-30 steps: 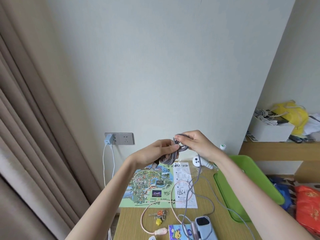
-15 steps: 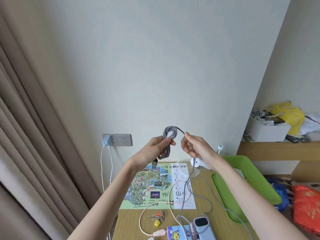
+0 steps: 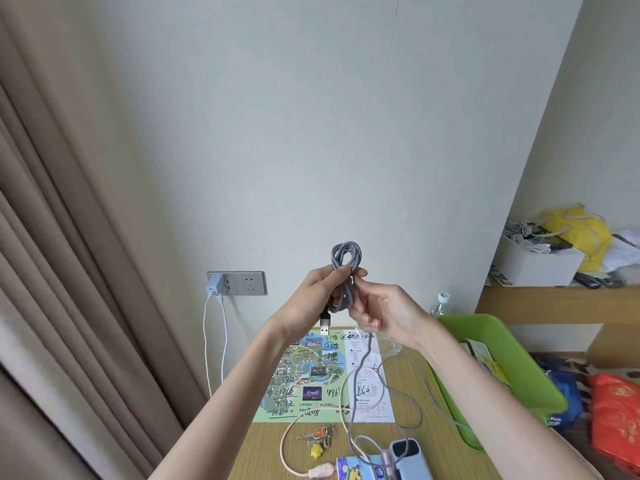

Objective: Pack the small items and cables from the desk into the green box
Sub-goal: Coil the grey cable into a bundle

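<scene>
Grey cable (image 3: 346, 258): coiled, held above the desk (image 3: 270, 452), tail trailing down onto it.
Left hand (image 3: 317, 299): fingers curled round the coil.
Right hand (image 3: 384, 313): pinching the strand below.
Green box (image 3: 526, 375): on desk, right side.

We note the right hand (image 3: 384, 315) now sits below the coiled cable (image 3: 346, 258) rather than over it as a second ago, its fingers curled round the trailing strand. The coil stands taller above the left hand (image 3: 317, 296) and shows more turns. The USB plug (image 3: 325, 326) now hangs clear beneath that hand.
</scene>
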{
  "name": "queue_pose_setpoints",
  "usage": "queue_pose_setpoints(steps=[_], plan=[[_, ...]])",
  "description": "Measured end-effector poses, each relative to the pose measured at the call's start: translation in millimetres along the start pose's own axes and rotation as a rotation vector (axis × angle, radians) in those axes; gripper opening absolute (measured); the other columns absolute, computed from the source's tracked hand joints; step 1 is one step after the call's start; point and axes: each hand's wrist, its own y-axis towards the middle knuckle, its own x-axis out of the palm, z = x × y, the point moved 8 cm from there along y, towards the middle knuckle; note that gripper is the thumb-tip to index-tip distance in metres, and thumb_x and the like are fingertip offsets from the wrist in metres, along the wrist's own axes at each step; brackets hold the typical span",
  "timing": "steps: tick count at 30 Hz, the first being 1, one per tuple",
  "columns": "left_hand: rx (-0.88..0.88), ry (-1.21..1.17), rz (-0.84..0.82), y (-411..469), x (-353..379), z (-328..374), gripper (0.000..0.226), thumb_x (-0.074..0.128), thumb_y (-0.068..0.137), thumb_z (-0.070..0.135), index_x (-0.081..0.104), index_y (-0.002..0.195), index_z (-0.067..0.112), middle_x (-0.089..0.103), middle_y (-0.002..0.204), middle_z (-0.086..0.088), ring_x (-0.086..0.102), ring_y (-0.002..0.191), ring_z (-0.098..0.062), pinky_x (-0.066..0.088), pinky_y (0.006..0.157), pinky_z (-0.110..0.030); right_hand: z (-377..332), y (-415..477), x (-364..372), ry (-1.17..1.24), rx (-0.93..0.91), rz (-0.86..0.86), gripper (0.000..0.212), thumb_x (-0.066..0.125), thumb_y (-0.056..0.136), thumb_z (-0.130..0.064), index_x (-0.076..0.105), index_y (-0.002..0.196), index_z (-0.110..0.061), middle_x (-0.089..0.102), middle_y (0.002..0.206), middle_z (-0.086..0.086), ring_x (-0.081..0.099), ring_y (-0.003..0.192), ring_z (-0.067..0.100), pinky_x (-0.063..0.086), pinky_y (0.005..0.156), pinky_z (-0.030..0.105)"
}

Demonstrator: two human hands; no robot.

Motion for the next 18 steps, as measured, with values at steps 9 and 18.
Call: queue_pose_setpoints(steps=[9,18], plan=[[-0.012,-0.141,0.101,3.2,-5.2,-0.5,0.024,0.042,0.103,0.032,0.058,0.095,0.016,0.048,0.069,0.001,0.042,0.06,-0.012,0.029,0.057,-0.029,3.0,1.0,-2.1,-0.132,-0.006,0.032,0.054,0.048,0.089,-0.062,0.05,0.062,-0.015,0.04,0.057,0.0,0.031,0.048,0.013,0.029,0.05,0.023],[-0.064,-0.502,0.218,7.1,-27.0,-5.4,0.026,0.038,0.104,0.031,0.053,0.086,0.018,0.05,0.075,0.005,0.047,0.066,-0.01,0.034,0.072,-0.031,-2.7,-2.8,-22.5,-0.331,-0.033,0.204,0.055,0.059,0.088,-0.055,0.04,0.052,-0.018,0.03,0.053,-0.002,0.026,0.047,0.014,0.027,0.048,0.019]])
